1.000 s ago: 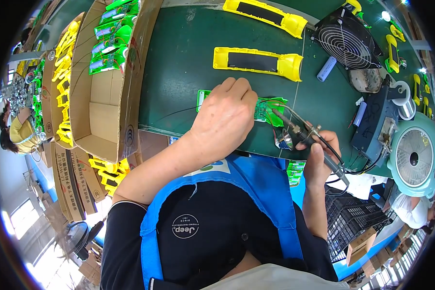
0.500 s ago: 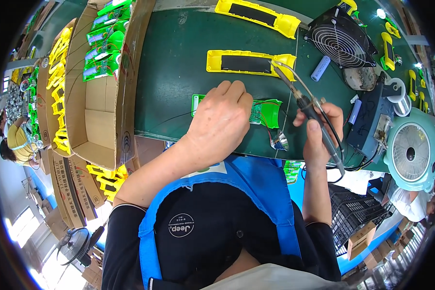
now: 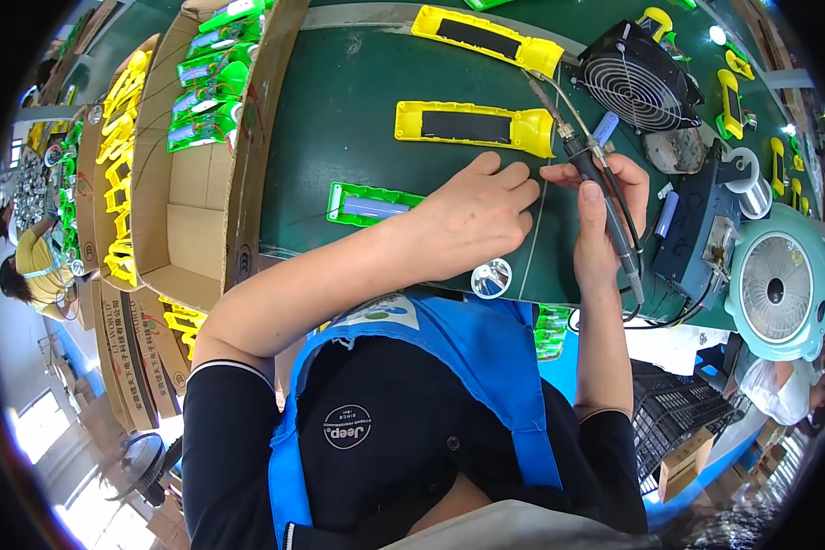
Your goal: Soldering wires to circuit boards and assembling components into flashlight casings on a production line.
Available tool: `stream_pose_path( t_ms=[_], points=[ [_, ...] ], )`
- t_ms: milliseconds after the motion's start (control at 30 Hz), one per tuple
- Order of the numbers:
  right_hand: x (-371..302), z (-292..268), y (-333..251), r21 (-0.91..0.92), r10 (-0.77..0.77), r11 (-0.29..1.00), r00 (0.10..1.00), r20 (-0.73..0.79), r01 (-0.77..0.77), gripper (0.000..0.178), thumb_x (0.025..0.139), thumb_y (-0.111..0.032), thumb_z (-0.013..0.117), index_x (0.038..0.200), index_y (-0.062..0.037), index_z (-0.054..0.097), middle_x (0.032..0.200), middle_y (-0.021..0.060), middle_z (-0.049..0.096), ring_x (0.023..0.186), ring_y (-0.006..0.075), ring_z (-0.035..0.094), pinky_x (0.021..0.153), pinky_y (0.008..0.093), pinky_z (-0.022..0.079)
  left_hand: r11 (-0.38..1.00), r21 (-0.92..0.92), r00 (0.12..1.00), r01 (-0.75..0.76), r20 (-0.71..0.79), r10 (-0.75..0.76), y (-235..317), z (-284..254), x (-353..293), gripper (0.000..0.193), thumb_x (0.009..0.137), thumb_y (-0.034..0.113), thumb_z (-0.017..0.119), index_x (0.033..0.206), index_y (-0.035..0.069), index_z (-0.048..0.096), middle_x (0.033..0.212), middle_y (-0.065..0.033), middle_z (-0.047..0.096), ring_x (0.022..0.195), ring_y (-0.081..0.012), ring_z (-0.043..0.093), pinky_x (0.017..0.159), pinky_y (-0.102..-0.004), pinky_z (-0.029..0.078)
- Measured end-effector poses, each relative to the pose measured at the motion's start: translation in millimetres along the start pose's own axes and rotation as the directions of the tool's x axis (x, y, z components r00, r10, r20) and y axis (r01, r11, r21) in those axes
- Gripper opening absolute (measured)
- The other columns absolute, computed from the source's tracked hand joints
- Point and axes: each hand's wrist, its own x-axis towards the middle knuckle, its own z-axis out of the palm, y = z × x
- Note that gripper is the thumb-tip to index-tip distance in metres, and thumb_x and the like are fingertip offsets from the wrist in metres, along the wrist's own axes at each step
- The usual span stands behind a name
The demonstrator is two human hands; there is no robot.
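My right hand (image 3: 611, 206) grips a soldering iron (image 3: 588, 165) with a thin metal tube along it. The iron's tip points up and left, between two yellow housings. My left hand (image 3: 481, 215) is curled over the right part of a green housing (image 3: 344, 203), with its fingertips hidden; what they pinch cannot be made out. A lilac battery cell (image 3: 376, 208) lies inside the exposed left part. Just below the left hand sits a round silver reflector (image 3: 491, 278). The nearer yellow housing (image 3: 408, 120) and the farther yellow housing (image 3: 545, 55) each carry a black strip.
On the left stands a cardboard box (image 3: 192, 234) holding several green assemblies. A black fan (image 3: 639, 78), a loose cell (image 3: 605, 127), a blue-grey soldering station (image 3: 697, 234), a solder spool (image 3: 753, 197) and a mint-green fan (image 3: 777, 289) crowd the right side of the green table (image 3: 325, 101).
My left hand has moved right, covering the circuit board seen before. The green housing has shifted left, showing its cell. The reflector has moved left, and the iron's tip has risen away from the nearer yellow housing.
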Motion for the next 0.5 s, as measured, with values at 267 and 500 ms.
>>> stream_pose_path(
  t_ms=[267, 500],
  points=[
    [30, 24, 30, -0.258, -0.182, 0.937, 0.96, 0.211, 0.235, 0.028, 0.08, 0.001, 0.068, 0.103, -0.0024, 0.054, 0.092, 0.0124, 0.059, 0.08, 0.0236, 0.062, 0.073, 0.0296, 0.049, 0.348, -0.863, 0.626, 0.367, -0.048, -0.778, -12, -21, -37, 0.008, 0.079, 0.004, 0.068, 0.083, 0.001, 0.063, 0.07, 0.0034, 0.058, 0.063, -0.0019, 0.045, 0.056, -0.0196, 0.037],
    [-12, -5, 11, -0.33, -0.005, 0.943, 0.994, 0.11, 0.041, 0.026, 0.08, -0.008, 0.07, 0.1, -0.0021, 0.055, 0.091, 0.0098, 0.06, 0.079, 0.0185, 0.059, 0.075, 0.0287, 0.047, 0.259, -0.786, 0.544, 0.561, 0.115, -0.831, -33, -27, -57, 0.009, 0.077, 0.003, 0.065, 0.085, 0.001, 0.065, 0.064, 0.0001, 0.058, 0.057, -0.0068, 0.046, 0.053, -0.025, 0.04]
  ],
)
